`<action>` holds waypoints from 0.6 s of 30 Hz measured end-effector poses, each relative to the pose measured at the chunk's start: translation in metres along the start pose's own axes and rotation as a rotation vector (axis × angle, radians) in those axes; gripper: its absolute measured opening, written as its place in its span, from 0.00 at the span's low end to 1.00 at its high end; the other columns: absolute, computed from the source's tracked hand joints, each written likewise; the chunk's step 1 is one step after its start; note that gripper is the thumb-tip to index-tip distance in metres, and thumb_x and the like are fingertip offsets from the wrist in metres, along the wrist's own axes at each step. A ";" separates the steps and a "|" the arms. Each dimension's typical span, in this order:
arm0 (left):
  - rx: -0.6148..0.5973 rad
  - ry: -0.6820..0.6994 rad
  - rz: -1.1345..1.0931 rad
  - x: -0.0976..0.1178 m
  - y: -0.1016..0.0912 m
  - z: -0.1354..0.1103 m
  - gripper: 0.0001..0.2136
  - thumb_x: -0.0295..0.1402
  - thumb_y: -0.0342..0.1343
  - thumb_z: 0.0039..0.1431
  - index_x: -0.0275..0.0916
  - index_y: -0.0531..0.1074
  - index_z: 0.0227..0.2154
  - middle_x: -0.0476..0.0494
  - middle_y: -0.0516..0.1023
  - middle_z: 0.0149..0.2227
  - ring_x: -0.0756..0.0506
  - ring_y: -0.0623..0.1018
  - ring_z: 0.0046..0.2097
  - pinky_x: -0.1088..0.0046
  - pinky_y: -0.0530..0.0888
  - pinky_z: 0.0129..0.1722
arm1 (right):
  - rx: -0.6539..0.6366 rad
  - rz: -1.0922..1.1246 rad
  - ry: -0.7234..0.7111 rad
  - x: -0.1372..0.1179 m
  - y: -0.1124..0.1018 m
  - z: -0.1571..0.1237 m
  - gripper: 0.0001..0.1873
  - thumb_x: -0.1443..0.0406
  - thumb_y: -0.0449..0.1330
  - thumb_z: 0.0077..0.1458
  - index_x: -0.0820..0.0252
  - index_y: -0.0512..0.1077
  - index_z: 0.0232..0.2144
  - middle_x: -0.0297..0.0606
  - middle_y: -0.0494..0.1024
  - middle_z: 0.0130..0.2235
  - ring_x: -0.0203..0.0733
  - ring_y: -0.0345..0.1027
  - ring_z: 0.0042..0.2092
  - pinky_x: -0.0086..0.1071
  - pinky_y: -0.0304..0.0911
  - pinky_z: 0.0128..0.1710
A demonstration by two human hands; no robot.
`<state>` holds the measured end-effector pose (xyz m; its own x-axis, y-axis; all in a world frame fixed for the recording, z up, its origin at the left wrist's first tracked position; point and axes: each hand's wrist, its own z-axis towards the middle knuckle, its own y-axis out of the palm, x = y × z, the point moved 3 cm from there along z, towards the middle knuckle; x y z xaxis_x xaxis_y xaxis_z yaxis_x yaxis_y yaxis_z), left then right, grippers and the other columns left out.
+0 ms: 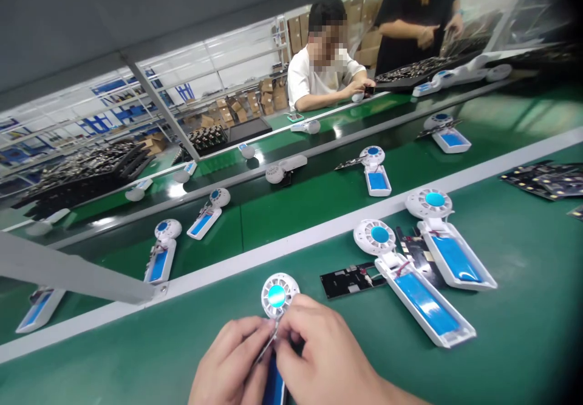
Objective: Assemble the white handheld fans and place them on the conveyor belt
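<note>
Fan unit [276, 296] front & centre, lying on your green bench [113, 359], round head poking out past your fingertips, blue battery [273, 387] mostly covered! Your L hand [232, 362] has its fingers closed on a thin board [265, 348], seen edge-on; your R hand [319, 344] pinches its upper end, it seems, tho exact contact's hidden. Step in hand, prob.: working that board at the unit's neck, shell open. Next move likely calls for a steady L hold, fine R fingertip work & no nipping of any leads. Off to your right, a nearer unit [421, 292] and a farther unit [455, 256] lie open, w/ a black circuit board [348, 282] beside the nearer; past the white rail [273, 250], more units dot the green belt [273, 220]
</note>
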<state>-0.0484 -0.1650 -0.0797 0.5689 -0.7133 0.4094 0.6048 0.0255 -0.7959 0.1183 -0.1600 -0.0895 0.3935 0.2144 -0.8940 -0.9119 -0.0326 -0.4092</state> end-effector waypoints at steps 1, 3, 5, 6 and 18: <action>0.002 0.011 -0.008 0.001 0.000 0.001 0.22 0.21 0.54 0.60 0.45 0.68 0.55 0.41 0.77 0.47 0.45 0.79 0.45 0.73 0.80 0.43 | -0.001 0.001 0.005 0.000 0.000 0.000 0.09 0.75 0.55 0.45 0.59 0.61 0.20 0.30 0.68 0.26 0.33 0.62 0.27 0.26 0.51 0.26; 0.001 0.024 -0.019 0.003 -0.001 0.003 0.21 0.21 0.54 0.61 0.45 0.68 0.56 0.40 0.78 0.47 0.44 0.79 0.44 0.72 0.80 0.42 | 0.003 -0.006 0.023 0.001 0.000 0.000 0.10 0.75 0.55 0.44 0.58 0.60 0.19 0.30 0.68 0.26 0.33 0.61 0.26 0.27 0.51 0.26; -0.013 0.029 -0.009 0.004 -0.001 0.004 0.21 0.21 0.54 0.61 0.44 0.67 0.56 0.39 0.78 0.46 0.44 0.79 0.44 0.71 0.80 0.42 | 0.002 -0.008 0.037 0.000 -0.001 0.000 0.10 0.76 0.55 0.43 0.59 0.59 0.18 0.30 0.67 0.25 0.33 0.61 0.26 0.27 0.51 0.26; -0.018 0.034 0.001 0.004 -0.001 0.004 0.21 0.21 0.54 0.61 0.44 0.67 0.56 0.39 0.79 0.46 0.44 0.79 0.44 0.70 0.80 0.42 | -0.005 -0.006 0.039 0.000 -0.001 0.000 0.10 0.76 0.55 0.42 0.59 0.59 0.18 0.30 0.67 0.25 0.33 0.61 0.26 0.27 0.51 0.26; -0.010 0.132 0.073 0.012 -0.004 0.012 0.22 0.22 0.52 0.63 0.44 0.66 0.59 0.38 0.81 0.42 0.45 0.80 0.39 0.72 0.80 0.38 | 0.003 0.000 0.006 0.002 0.003 0.002 0.11 0.75 0.55 0.45 0.59 0.58 0.19 0.32 0.67 0.26 0.36 0.62 0.29 0.28 0.53 0.28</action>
<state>-0.0376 -0.1656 -0.0663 0.5322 -0.7958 0.2890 0.5589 0.0738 -0.8260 0.1164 -0.1578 -0.0915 0.3946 0.2081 -0.8950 -0.9120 -0.0300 -0.4090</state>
